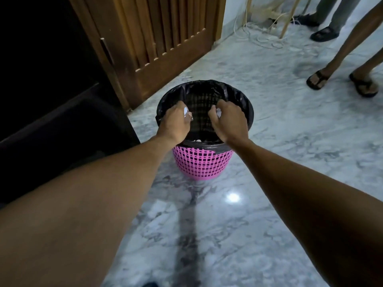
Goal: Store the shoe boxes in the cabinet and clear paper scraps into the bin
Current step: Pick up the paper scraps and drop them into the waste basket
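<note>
Paper scraps (pixel 186 112) clutched in curled fingers of left hand (pixel 176 123) and right hand (pixel 229 121), both above bin (pixel 203 162) mouth.

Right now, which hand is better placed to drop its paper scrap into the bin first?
Right, marginally. The right hand holds a crumpled scrap over the middle of the bin's lined opening; the left hand holds a white scrap nearer the left rim. Both look able to drop.

One pink bin (pixel 202 162), one black liner (pixel 244 104), two held paper scraps (pixel 186 112), four feet (pixel 317 79) in dark footwear, one slatted wooden door (pixel 165 34).
</note>
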